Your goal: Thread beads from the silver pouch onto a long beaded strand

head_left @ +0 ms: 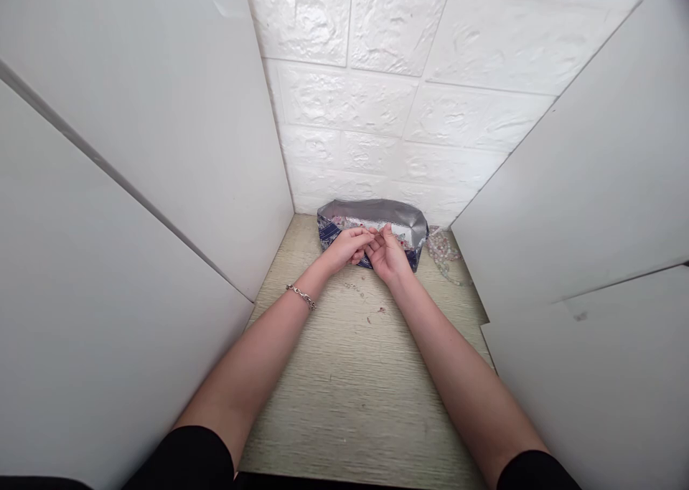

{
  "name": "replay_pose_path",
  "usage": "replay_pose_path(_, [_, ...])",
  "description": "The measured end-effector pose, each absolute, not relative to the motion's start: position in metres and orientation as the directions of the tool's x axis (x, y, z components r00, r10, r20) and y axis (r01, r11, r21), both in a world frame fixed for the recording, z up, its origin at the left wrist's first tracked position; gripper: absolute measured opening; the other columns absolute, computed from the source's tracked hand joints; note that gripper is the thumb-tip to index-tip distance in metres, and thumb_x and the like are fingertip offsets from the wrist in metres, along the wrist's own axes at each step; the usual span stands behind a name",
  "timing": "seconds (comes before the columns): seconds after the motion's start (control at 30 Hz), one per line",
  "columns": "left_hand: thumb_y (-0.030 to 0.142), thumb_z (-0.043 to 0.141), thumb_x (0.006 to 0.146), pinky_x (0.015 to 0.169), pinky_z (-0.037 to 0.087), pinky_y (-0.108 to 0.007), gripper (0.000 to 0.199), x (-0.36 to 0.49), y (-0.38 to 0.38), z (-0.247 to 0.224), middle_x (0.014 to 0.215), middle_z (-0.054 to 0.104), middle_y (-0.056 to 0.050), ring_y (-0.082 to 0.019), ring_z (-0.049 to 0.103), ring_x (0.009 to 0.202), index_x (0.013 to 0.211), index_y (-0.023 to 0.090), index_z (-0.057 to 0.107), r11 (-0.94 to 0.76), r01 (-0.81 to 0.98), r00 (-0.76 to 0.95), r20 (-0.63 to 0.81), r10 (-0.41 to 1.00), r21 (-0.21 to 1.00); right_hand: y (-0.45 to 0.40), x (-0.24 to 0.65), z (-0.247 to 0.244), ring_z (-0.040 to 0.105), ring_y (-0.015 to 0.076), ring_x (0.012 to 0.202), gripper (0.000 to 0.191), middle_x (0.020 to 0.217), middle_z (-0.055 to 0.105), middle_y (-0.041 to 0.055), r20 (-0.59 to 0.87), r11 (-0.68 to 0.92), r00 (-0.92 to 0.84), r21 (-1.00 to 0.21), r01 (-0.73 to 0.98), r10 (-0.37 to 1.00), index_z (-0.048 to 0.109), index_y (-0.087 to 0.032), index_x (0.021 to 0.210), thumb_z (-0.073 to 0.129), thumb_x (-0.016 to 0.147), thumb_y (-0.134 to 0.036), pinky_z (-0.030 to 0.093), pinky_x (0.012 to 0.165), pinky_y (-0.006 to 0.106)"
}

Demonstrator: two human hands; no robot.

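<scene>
My left hand [349, 248] is closed in a pinch, with a chain bracelet [301, 296] round its wrist. Its fingertips meet those of my right hand [388, 255], which is turned palm up with thumb and fingers bent together. Whatever lies between the fingertips is too small to make out. Both hands are over the front edge of an open pouch [377, 209], dark blue outside and silvery inside, that holds small pink, red and clear beads. Several tiny beads or bits [382, 310] lie on the wooden surface below the hands.
Strings of pink and pale green beads [444, 250] lie right of the pouch. The pale wooden surface [349, 404] runs between white panels at left [161, 117] and right [581, 189]. A white brick-patterned wall [377, 102] stands behind.
</scene>
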State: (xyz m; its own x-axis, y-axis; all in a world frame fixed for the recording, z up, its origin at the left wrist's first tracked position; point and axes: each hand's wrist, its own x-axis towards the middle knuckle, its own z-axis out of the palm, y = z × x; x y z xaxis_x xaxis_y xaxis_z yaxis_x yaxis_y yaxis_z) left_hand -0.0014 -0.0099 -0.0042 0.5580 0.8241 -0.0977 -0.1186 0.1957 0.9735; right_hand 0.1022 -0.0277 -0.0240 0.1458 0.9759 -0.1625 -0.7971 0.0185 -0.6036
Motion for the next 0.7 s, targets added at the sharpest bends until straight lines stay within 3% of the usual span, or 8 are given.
replay_pose_path(0.7, [0.029, 0.052, 0.071, 0.032, 0.015, -0.016, 0.015, -0.0016, -0.0082, -0.0069, 0.044, 0.033, 0.008, 0.000, 0.027, 0.031, 0.068, 0.016, 0.047, 0.185, -0.111, 0.563, -0.092, 0.822, 0.976, -0.0282, 0.1016, -0.0236, 0.058, 0.0091, 0.062, 0.016, 0.064, 0.061, -0.0022, -0.155, 0.027, 0.153, -0.613, -0.790, 0.976, 0.050, -0.018, 0.065, 0.055, 0.071, -0.031, 0.048, 0.059, 0.022])
